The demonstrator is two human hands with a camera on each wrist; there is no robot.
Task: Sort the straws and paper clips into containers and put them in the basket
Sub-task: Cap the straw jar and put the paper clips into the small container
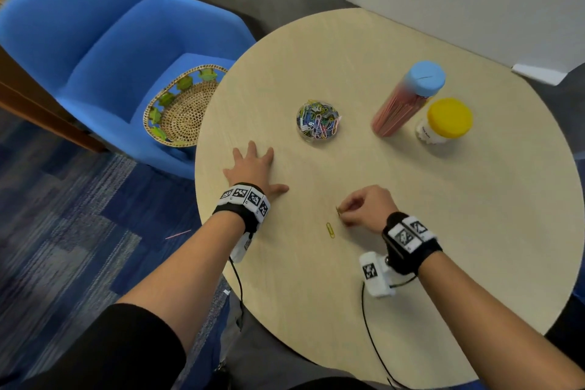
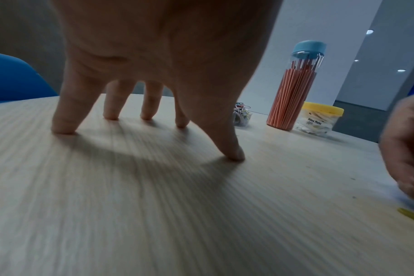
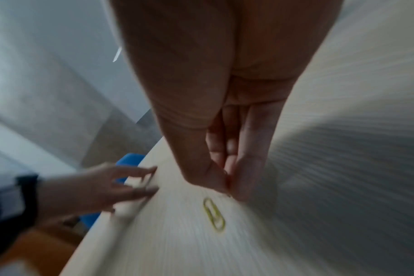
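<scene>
My right hand (image 1: pixel 357 210) pinches a small paper clip (image 1: pixel 338 209) between thumb and fingers just above the round table (image 1: pixel 411 247). A second yellow paper clip (image 1: pixel 330 230) (image 3: pixel 214 214) lies flat on the wood just left of that hand. My left hand (image 1: pixel 253 168) rests spread on the table near its left edge, fingertips (image 2: pixel 64 128) down, holding nothing. A clear round container (image 1: pixel 318 123) full of coloured paper clips stands mid-table. A tall tube with a blue cap (image 1: pixel 408 98) (image 2: pixel 296 87) holds pink straws. The woven basket (image 1: pixel 180 104) sits on the blue chair.
A jar with a yellow lid (image 1: pixel 444 122) (image 2: pixel 319 117) stands beside the straw tube. The blue chair (image 1: pixel 104 51) is left of the table. A white board (image 1: pixel 474 3) leans at the back right. One pink straw (image 1: pixel 179 234) lies on the carpet.
</scene>
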